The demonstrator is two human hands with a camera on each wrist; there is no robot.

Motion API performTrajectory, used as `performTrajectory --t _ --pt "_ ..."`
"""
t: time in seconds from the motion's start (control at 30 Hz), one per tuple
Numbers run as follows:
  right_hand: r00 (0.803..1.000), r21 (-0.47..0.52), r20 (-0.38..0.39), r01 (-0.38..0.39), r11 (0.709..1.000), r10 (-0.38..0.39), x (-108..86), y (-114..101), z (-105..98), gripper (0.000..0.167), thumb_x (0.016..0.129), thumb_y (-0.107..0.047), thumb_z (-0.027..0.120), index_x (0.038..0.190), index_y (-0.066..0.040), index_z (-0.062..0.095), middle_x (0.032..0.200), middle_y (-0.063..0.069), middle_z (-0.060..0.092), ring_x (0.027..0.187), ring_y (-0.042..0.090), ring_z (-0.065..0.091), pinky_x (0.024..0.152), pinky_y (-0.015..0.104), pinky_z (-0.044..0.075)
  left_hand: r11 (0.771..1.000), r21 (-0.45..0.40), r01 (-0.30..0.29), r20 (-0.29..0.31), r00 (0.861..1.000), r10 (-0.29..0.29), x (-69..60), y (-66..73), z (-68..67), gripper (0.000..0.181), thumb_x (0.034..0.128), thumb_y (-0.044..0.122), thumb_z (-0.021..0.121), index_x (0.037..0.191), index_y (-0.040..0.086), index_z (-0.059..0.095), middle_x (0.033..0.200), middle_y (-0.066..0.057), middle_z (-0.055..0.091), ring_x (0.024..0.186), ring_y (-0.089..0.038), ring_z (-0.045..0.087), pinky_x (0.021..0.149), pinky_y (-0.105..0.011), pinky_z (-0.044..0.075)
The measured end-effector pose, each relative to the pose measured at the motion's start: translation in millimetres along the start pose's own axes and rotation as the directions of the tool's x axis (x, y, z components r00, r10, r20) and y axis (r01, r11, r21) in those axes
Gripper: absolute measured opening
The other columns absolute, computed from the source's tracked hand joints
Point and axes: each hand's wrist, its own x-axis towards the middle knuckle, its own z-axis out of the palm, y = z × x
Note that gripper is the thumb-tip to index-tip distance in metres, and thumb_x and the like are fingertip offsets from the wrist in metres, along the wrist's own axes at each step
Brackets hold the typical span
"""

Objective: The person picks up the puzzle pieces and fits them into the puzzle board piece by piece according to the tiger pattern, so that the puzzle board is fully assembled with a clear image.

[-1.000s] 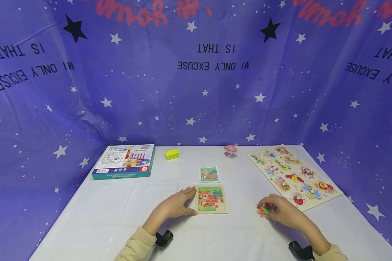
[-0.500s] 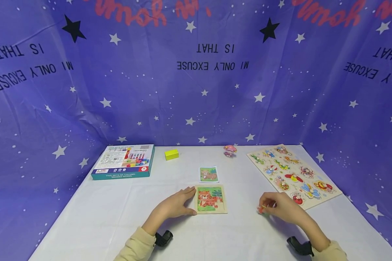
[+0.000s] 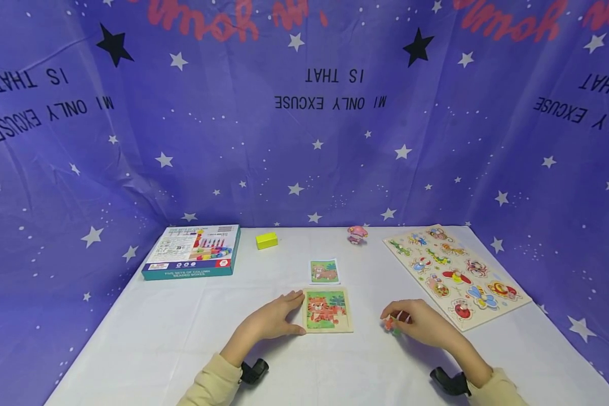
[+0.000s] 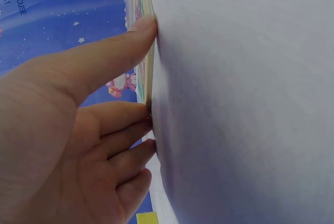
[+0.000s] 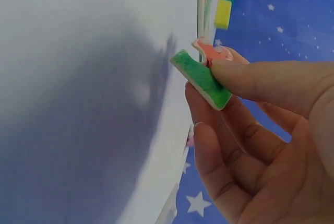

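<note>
In the head view a small square wooden jigsaw puzzle (image 3: 351, 310) with a red-orange tiger picture lies flat on the white table. Pale bare wood shows at its lower right. My left hand (image 3: 274, 317) rests against its left edge, thumb and fingertips touching the rim with the fingers fairly straight. To the right, my right hand (image 3: 426, 322) pinches a loose puzzle piece (image 5: 203, 78) between thumb and fingers, held tilted above the cloth. The piece is green with a red-orange part, and its thumb-side end is partly covered.
Behind the puzzle lies a small picture card (image 3: 325, 272). A boxed toy set (image 3: 190, 254) is at back left, with a yellow block (image 3: 267, 241) beside it. A pink figurine (image 3: 357, 234) stands at the back. An insect peg board (image 3: 454, 276) lies at right.
My right hand has moved left toward the puzzle with the piece, which has turned in the fingers. The left hand has stayed at the puzzle's edge.
</note>
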Motion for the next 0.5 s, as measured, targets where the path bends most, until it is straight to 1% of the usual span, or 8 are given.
performTrajectory --t 0.1,0.23,0.4,0.5 --pt "1.0 0.009 0.005 -0.001 1.0 0.001 4.7 -5 4 0.018 0.087 -0.001 0.067 0.098 -0.016 0.067 0.083 -0.007 0.066 0.065 0.005 0.056 0.055 0.022 0.049 1.0 -0.001 0.001 0.002 1.0 -0.001 -0.1 0.3 -0.4 0.081 0.083 0.037 0.075 0.144 -0.003 0.04 0.151 -0.016 0.036 0.14 -0.035 0.029 0.115 -0.047 0.024" --pt "1.0 0.007 -0.016 0.026 1.0 -0.025 12.3 -10 10 0.025 0.083 0.005 0.068 0.093 -0.018 0.063 0.081 -0.008 0.067 0.067 0.004 0.058 0.055 0.021 0.049 1.0 0.0 0.003 0.002 1.0 -0.003 0.2 0.2 0.1 0.081 0.083 0.038 0.075 0.144 -0.003 0.04 0.151 -0.016 0.035 0.14 -0.035 0.028 0.115 -0.047 0.024" --pt "0.998 -0.013 -0.029 0.052 0.999 -0.053 23.6 -16 16 0.025 0.082 0.003 0.07 0.09 -0.019 0.061 0.081 -0.01 0.068 0.074 0.005 0.062 0.058 0.022 0.051 1.0 0.001 0.0 -0.002 1.0 0.0 0.9 -1.1 1.1 0.081 0.083 0.038 0.074 0.144 -0.003 0.04 0.152 -0.015 0.035 0.14 -0.035 0.028 0.115 -0.047 0.024" --pt "0.998 -0.019 -0.033 0.059 0.998 -0.059 31.1 -21 20 0.025 0.082 0.003 0.07 0.09 -0.018 0.06 0.081 -0.01 0.067 0.075 0.004 0.062 0.059 0.023 0.05 1.0 0.003 0.0 0.0 1.0 0.0 1.1 -1.6 1.5 0.081 0.0831 0.038 0.074 0.144 -0.003 0.04 0.152 -0.015 0.035 0.141 -0.035 0.028 0.115 -0.047 0.024"
